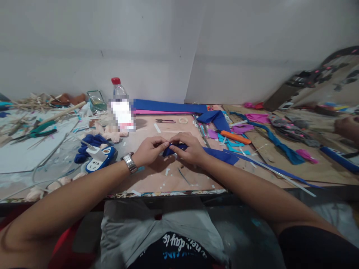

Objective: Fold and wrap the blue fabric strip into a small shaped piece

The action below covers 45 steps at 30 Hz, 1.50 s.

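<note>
Over the middle of the table my left hand (150,150) and my right hand (190,148) meet, fingers pinched on a dark blue piece of cloth (168,151). Most of the cloth is hidden behind the fingers. My left wrist carries a metal watch (129,163). Beyond my right wrist lies a long blue cloth strip (221,155); whether it joins the held piece I cannot tell. Small thread snips (165,121) and a roll of tape (183,120) lie behind my hands. An orange utility knife (235,137) rests to the right, near a folded blue strip (217,120).
A white plug sits in a blue power strip (102,161) at left, beside gathered blue cloth (94,141). Farther left are green-handled pliers (42,130). A red-capped bottle (119,89) stands behind. At right are a dark flask (288,89) and another person's hand (347,127).
</note>
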Each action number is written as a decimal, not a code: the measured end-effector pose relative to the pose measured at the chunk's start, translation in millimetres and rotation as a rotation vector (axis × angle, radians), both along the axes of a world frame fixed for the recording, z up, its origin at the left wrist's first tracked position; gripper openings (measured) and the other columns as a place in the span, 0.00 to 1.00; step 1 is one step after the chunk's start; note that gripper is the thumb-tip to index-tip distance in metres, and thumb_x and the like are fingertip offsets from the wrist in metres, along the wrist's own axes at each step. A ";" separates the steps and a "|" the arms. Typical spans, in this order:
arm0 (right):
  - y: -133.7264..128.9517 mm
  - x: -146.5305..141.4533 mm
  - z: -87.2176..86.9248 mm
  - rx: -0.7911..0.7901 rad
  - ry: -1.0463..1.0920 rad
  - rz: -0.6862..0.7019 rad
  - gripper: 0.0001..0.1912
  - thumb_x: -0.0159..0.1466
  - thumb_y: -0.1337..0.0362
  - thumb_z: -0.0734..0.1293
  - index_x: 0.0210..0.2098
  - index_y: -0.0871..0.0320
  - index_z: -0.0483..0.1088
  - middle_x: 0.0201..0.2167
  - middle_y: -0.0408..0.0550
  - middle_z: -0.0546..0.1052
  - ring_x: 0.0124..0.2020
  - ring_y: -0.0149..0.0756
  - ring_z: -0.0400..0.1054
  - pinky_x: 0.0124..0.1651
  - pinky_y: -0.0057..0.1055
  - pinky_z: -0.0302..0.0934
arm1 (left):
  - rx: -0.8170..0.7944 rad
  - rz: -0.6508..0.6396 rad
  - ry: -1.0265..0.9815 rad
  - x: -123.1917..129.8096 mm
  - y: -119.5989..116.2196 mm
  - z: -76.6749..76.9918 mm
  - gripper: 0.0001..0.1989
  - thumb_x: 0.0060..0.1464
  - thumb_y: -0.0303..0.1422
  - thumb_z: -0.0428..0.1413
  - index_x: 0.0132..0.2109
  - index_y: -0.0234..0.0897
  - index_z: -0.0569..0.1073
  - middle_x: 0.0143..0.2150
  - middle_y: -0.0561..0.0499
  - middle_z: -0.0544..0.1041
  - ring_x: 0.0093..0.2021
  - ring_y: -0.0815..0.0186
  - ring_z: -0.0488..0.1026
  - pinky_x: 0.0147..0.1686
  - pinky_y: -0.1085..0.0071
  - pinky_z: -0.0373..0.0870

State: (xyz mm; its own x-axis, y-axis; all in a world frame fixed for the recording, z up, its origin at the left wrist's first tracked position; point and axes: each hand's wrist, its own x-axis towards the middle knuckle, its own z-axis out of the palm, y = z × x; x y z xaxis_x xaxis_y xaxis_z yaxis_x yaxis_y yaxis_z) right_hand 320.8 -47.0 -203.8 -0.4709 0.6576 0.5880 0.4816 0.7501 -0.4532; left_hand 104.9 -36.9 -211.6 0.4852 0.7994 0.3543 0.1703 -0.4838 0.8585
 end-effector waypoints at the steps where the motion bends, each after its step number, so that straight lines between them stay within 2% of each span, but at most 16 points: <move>1: 0.5 0.1 -0.4 0.007 0.003 0.005 0.08 0.69 0.58 0.69 0.44 0.54 0.76 0.38 0.47 0.82 0.40 0.40 0.75 0.50 0.41 0.60 | 0.002 0.001 0.002 0.0 -0.1 0.6 0.19 0.64 0.47 0.56 0.37 0.35 0.80 0.33 0.49 0.80 0.33 0.66 0.74 0.38 0.70 0.71; 6: 3.7 1.3 -3.5 0.035 0.012 0.041 0.08 0.70 0.59 0.69 0.46 0.53 0.77 0.40 0.48 0.83 0.42 0.40 0.76 0.51 0.41 0.61 | -0.004 0.027 0.027 0.4 -0.6 2.0 0.22 0.63 0.49 0.56 0.35 0.34 0.79 0.30 0.49 0.79 0.32 0.66 0.73 0.36 0.70 0.70; 14: 2.6 1.0 -3.0 0.042 0.014 0.041 0.06 0.69 0.60 0.70 0.44 0.54 0.77 0.38 0.47 0.82 0.41 0.40 0.75 0.51 0.42 0.60 | -0.046 0.024 0.023 1.1 -1.4 0.9 0.24 0.63 0.53 0.56 0.36 0.34 0.79 0.30 0.49 0.79 0.32 0.66 0.73 0.34 0.71 0.69; 31: -0.7 -0.2 -0.9 0.002 -0.001 0.029 0.05 0.69 0.61 0.68 0.40 0.55 0.75 0.36 0.46 0.80 0.38 0.39 0.73 0.49 0.39 0.59 | -0.047 0.014 0.050 1.2 -2.1 -2.7 0.21 0.65 0.48 0.54 0.36 0.34 0.78 0.31 0.49 0.77 0.31 0.68 0.70 0.32 0.72 0.66; 45: -0.8 -0.4 -0.7 -0.023 -0.013 0.029 0.07 0.69 0.60 0.68 0.40 0.55 0.75 0.35 0.47 0.81 0.38 0.40 0.73 0.49 0.40 0.60 | -0.036 0.033 0.064 1.6 -3.7 -2.1 0.24 0.64 0.51 0.54 0.36 0.33 0.78 0.31 0.49 0.78 0.31 0.67 0.70 0.32 0.72 0.66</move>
State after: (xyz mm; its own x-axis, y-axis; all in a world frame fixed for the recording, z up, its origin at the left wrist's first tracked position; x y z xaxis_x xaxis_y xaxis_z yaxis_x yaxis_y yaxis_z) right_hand 320.4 -47.8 -204.5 -0.4979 0.6566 0.5665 0.4658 0.7535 -0.4640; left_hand 106.4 -40.5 -213.7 0.4795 0.8268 0.2941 0.2405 -0.4461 0.8620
